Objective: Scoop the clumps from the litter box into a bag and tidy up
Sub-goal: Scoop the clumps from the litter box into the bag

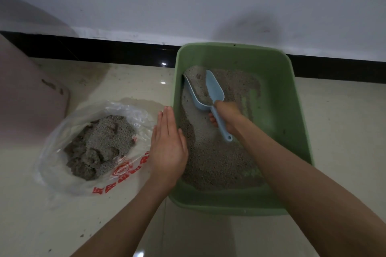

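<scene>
Down at floor level, the green litter box (300, 123) sits against the wall on the pale tiled floor (344, 131), its long side running away from the camera. Inside it the right hand (226, 118) grips the handle of the light blue scoop (211, 92), fingers curled round the shaft with the handle's end poking out below the palm. The scoop's bowl points toward the far left corner of the box, lying on the litter (217, 158) with some grey grains inside it. The litter is spread unevenly, with green bottom showing through along the right side and near the front right corner. The left hand (168, 147) is flat, fingers straight and pressed together, held upright just at the box's left wall; whether it touches the rim I cannot tell. To the left, just beside that hand, a clear plastic bag (129, 112) with red printing lies open on the floor, and a heap of grey-brown clumps (100, 148) rests in it. Further left, a pink plastic object (31, 100) stands at the frame edge with a few bits of litter stuck to its surface. Stray grains dot the floor near the bag and by the black skirting (117, 52).
</scene>
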A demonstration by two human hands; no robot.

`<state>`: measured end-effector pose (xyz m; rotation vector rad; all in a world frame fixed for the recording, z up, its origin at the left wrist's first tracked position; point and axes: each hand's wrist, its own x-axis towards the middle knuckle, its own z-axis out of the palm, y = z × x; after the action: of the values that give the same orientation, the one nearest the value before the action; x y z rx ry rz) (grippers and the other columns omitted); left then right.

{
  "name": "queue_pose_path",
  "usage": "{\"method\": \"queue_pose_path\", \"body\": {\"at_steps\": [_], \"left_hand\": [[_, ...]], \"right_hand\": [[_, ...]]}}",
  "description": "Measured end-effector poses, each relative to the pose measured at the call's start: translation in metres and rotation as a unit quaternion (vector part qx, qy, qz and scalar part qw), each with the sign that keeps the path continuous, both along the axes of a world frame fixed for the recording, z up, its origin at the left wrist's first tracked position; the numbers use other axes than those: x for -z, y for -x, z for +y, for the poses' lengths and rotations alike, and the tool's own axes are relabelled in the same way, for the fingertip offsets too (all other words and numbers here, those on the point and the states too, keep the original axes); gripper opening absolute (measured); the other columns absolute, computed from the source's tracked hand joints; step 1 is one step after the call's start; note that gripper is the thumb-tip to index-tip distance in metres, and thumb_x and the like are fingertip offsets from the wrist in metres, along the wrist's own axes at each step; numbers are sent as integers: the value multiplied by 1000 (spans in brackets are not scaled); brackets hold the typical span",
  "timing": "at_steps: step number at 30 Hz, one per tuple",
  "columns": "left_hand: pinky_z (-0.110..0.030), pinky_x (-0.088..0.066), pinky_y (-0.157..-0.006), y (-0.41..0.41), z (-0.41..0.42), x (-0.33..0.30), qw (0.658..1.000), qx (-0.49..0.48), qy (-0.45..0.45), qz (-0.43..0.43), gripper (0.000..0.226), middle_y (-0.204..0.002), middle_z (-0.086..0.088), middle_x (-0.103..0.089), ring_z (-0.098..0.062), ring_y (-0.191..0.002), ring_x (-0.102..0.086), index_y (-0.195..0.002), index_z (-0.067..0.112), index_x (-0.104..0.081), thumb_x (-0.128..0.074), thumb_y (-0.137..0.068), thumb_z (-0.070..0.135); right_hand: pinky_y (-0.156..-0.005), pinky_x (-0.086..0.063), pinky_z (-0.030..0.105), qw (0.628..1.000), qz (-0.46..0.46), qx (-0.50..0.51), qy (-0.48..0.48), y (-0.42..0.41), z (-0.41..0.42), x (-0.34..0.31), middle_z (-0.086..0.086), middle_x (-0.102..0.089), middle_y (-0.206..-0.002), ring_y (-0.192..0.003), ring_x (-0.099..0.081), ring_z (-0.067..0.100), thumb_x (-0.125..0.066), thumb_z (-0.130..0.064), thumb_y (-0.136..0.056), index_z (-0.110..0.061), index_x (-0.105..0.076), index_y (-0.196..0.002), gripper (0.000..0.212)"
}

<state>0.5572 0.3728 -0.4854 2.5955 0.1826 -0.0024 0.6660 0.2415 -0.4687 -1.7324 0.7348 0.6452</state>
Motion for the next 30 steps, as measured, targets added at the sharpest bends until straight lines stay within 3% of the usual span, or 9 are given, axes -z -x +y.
{"method": "queue_pose_path", "body": {"at_steps": [8,13,17,21,28,30], "left_hand": [[-32,-8,-118,0,0,-2,1000,-1,10,4,55,-156,-10,-10,-21,-145,-5,-147,7,-3,-25,-99,19],[-33,-10,-118,0,1,-1,1000,-1,9,9,54,-156,-9,-9,-21,-145,-5,-148,8,-3,-23,-99,20],[-36,-12,-118,-1,2,-2,1000,0,11,12,54,-156,-12,-11,-24,-144,-6,-147,6,-4,-25,-98,16],[-40,-15,-118,-1,2,-6,1000,11,7,17,56,-156,-14,-9,-26,-144,-7,-147,4,-3,-27,-97,13],[-40,-5,-119,2,12,-18,997,51,5,58,59,-157,-11,4,-23,-144,6,-147,5,2,-22,-100,30],[-39,-4,-119,14,25,-23,999,41,23,27,57,-157,-11,2,-22,-144,5,-147,5,-3,-21,-100,31]], "right_hand": [[-59,-46,23,998,-67,9,-20,35,-28,1,2,-57,-79,-65,-54,14,-40,-11,-96,-2,-54,-119,28],[-54,-43,16,993,-105,-43,36,47,-49,-15,3,-59,-85,-63,-53,9,-39,-15,-97,-8,-55,-108,21],[-56,-41,19,989,-105,-84,66,57,-58,-27,2,-57,-80,-64,-53,9,-38,-14,-97,-4,-56,-111,25],[-57,-44,22,992,-88,-65,70,75,-67,-39,12,-59,-88,-64,-53,13,-38,-13,-97,0,-55,-114,27],[-56,-43,27,988,-134,-47,58,98,-63,-79,9,-57,-72,-57,-51,17,-42,-13,-95,-3,-56,-93,17],[-55,-43,26,985,-143,-73,56,104,-54,-91,8,-57,-70,-55,-50,16,-43,-14,-95,-4,-57,-91,18]]}}
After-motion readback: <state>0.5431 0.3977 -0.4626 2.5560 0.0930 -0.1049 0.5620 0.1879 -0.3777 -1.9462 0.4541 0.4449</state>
